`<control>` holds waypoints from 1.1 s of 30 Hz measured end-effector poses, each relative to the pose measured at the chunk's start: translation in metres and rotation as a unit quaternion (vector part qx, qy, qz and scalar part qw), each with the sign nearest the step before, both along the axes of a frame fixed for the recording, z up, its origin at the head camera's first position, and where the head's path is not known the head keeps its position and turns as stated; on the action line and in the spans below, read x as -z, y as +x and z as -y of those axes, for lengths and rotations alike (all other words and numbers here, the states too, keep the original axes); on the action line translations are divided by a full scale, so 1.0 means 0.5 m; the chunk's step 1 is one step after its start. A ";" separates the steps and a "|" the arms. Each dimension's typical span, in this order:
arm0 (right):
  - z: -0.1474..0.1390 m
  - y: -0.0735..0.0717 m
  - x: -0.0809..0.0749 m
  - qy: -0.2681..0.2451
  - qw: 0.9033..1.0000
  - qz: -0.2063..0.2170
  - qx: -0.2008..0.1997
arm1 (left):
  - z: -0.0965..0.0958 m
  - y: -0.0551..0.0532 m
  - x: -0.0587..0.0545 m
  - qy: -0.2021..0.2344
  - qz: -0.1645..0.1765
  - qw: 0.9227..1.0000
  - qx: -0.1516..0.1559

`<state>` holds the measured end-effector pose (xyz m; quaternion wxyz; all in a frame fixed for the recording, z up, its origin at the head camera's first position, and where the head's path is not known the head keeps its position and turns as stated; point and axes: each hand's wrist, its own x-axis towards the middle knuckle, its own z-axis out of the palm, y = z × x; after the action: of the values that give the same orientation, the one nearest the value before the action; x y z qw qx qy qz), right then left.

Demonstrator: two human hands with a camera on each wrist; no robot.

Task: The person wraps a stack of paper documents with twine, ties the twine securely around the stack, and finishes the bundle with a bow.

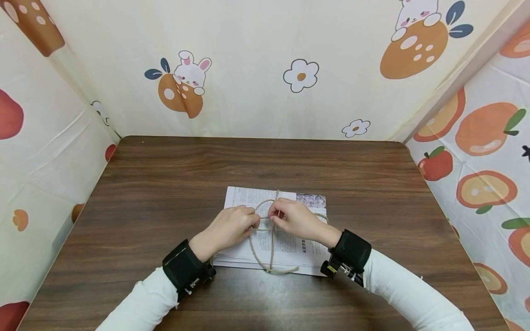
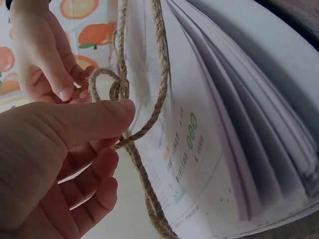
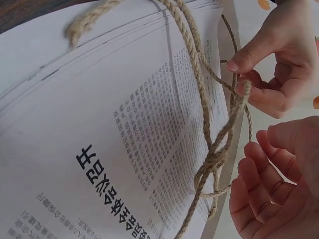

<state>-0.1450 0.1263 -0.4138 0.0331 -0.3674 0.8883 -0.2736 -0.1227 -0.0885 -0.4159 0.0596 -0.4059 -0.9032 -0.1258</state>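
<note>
A stack of printed papers (image 1: 294, 255) lies on the table, with brown twine (image 1: 272, 250) wrapped around it. My left hand (image 1: 233, 224) pinches the twine between thumb and fingers, left of the crossing. A curved loop of twine (image 2: 162, 55) rises over the papers in the left wrist view. My right hand (image 1: 298, 219) is just right of it, fingertips curled at a strand, which they appear to pinch. In the right wrist view, strands bunch in a knot (image 3: 214, 162) on the top sheet. Fingertips partly hide the strands.
The brown wooden table (image 1: 165, 174) extends around the stack. A patterned cloth wall (image 1: 248, 69) stands behind it, with more printed cloth at the left and right. A loose twine end (image 1: 290, 270) lies across the near edge of the stack.
</note>
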 end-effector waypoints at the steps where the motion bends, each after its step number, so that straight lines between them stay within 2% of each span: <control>1: -0.002 0.000 0.000 0.000 1.000 0.002 -0.001 | 0.000 -0.001 0.001 -0.003 -0.002 1.000 0.002; 8: -0.010 -0.002 0.003 0.002 1.000 0.014 -0.010 | 0.001 -0.001 0.003 -0.013 -0.001 1.000 0.012; 17: 0.017 0.003 0.001 0.015 0.999 -0.033 -0.034 | 0.003 0.005 0.015 -0.033 -0.024 0.999 0.016; 23: 0.036 0.008 0.012 0.039 0.996 -0.056 -0.050 | 0.003 0.009 0.028 -0.027 -0.046 0.998 0.013; 33: 0.044 0.008 0.022 0.062 0.995 -0.055 -0.051 | 0.005 0.012 0.041 -0.028 -0.079 0.997 0.003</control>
<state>-0.1407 0.1043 -0.4250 0.0212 -0.4244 0.8840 -0.1950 -0.1165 -0.0911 -0.4365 0.1186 -0.4186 -0.8978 -0.0684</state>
